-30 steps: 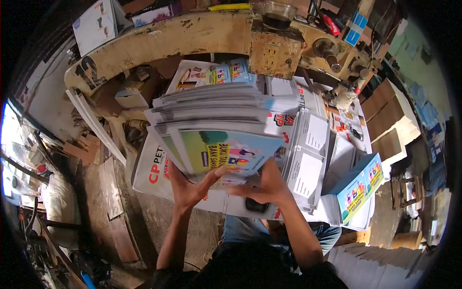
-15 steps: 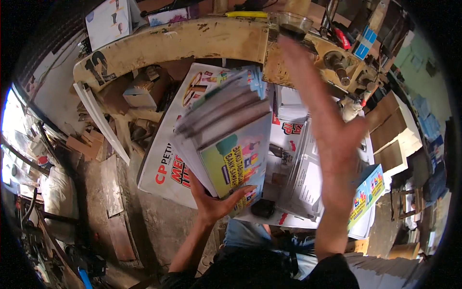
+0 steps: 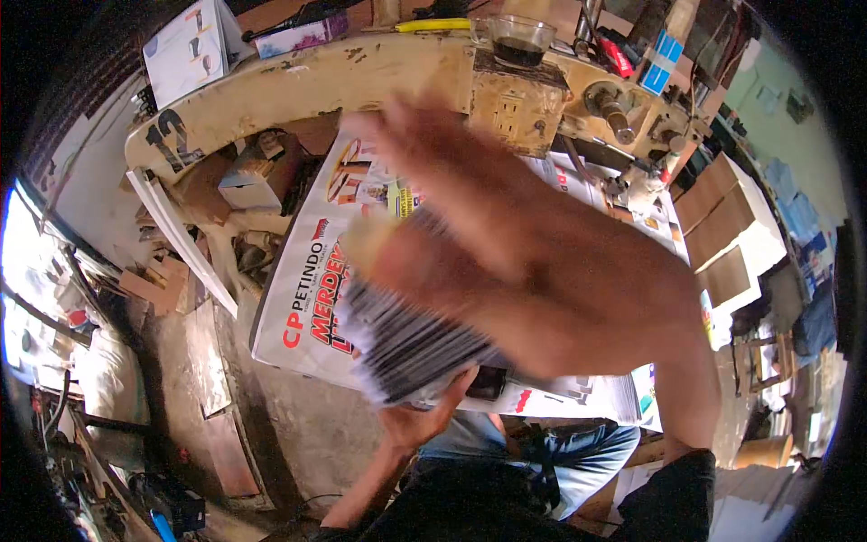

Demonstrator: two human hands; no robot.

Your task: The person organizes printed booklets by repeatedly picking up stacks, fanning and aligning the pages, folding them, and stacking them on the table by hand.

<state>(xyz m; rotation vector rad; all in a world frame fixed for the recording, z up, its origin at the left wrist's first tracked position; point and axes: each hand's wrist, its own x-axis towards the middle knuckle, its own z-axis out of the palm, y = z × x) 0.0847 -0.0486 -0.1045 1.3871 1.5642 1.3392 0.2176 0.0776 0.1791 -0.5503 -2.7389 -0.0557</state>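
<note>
i take the stack of printed booklets (image 3: 411,348) as my landmark: it sits tilted in mid-air above the white printed sheet (image 3: 302,307) that covers the worktop, edges fanned toward me and blurred. my left hand (image 3: 424,415) is under the stack's near lower corner, palm up, fingers curled round the bottom edge, so it carries the bundle. my right hand (image 3: 533,271) lies across the top of the stack, very close to the camera and smeared with motion; the fingers look spread and fairly flat, but i cannot tell whether they press on the booklets or only pass over them. beyond the stack, at its far side, runs a worn cream machine frame (image 3: 361,77) with a dark bowl (image 3: 517,38) standing on it. to the left of the stack, past the sheet's edge, a small cardboard box (image 3: 257,181) lies among scraps. to the right of the stack, behind my right forearm, more printed sheets (image 3: 623,212) are partly hidden.
</note>
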